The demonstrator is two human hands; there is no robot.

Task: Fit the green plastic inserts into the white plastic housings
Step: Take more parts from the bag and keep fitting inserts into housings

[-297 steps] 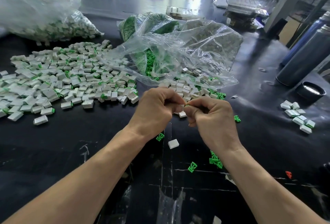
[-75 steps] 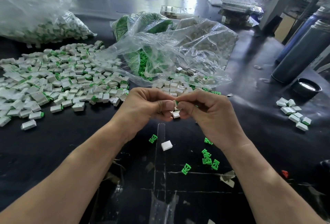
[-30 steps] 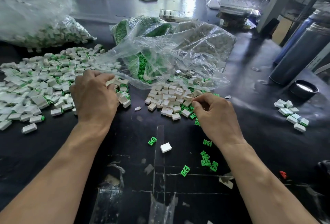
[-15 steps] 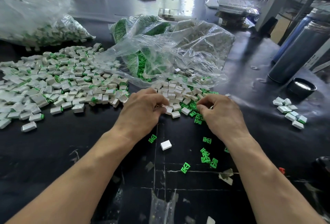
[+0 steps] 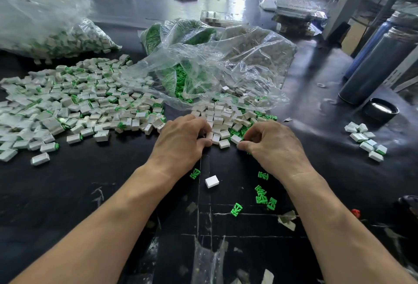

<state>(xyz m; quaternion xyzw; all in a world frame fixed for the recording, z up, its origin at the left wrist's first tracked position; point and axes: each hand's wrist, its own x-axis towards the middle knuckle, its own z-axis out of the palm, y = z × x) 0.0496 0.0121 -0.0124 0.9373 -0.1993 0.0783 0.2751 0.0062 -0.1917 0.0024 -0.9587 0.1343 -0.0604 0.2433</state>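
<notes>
**Picking the next housing and insert from the loose heap**

The wide black table (image 5: 67,193) carries everything, and the crumpled clear plastic bag (image 5: 226,66) at its middle serves as landmark. To the left of that bag spreads the big pile of white housings already fitted with green inserts (image 5: 79,107); at the bag's near mouth lies the small heap of empty white plastic housings (image 5: 222,117) mixed with loose green plastic inserts (image 5: 241,130).

The left hand (image 5: 181,141) rests at the near-left edge of that heap, its fingers curled down onto the housings; whether they already pinch one cannot be told. The right hand (image 5: 271,145) sits at the near-right edge, fingers curled with thumb and forefinger closing at a housing and the green inserts beside it; a firm hold is not visible either.

To do this well, each hand should likely lift one piece only, turn the housing's open side toward the insert, and align before pressing.

Half a second earlier both hands were already at the heap, now slightly further in; a second earlier the left hand lay on the finished pile.
</notes>
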